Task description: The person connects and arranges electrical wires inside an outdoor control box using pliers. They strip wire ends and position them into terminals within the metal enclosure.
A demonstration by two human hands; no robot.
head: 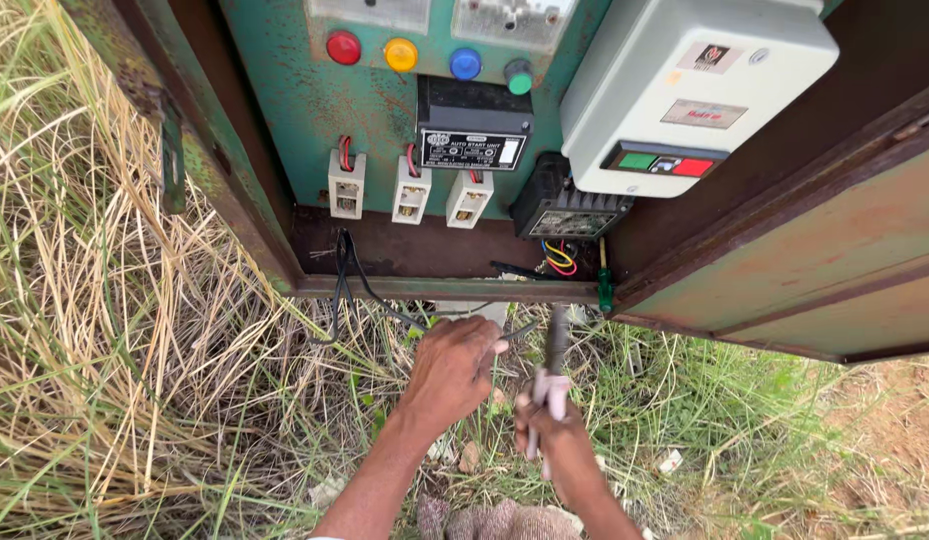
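Cloth: a grey-brown bundle (499, 522) lies at the bottom edge, between the two forearms.
Right hand: the right hand (552, 432) is closed around a tool (552, 385) with pale handles; the dark upper part of the tool points up toward the cabinet's lower lip.
Left hand: the left hand (454, 362) is curled into a loose fist just left of the tool, knuckles up; what it grips, if anything, I cannot tell.
Cables: thin black cables (346, 275) drop from the cabinet floor and run through the grass toward the left hand.
Grass: dry straw-coloured grass (94, 330) fills the left side, with green blades under the hands.
Cabinet: an open, rusty green metal cabinet (284, 110); its door (814, 270) hangs open on the right.
Screwdriver: one, with a green handle (605, 288), stands at the cabinet's lower right corner.
Fuse holders: three white ones (409, 190) in a row, a red wire entering each from above.
Black boxes: two; the upper box (472, 125) has a rectangular white-edged label on its front, and the lower box (564, 205) has a pale label and coloured wires beneath.
White box: one large starter box (684, 80), with two small labels on its face and a green and a red button at its lower edge.
Lamps: four round ones (401, 54) in a row: red, yellow, blue, green.
Meters: two pale dial faces (369, 12), cut off at the top edge.
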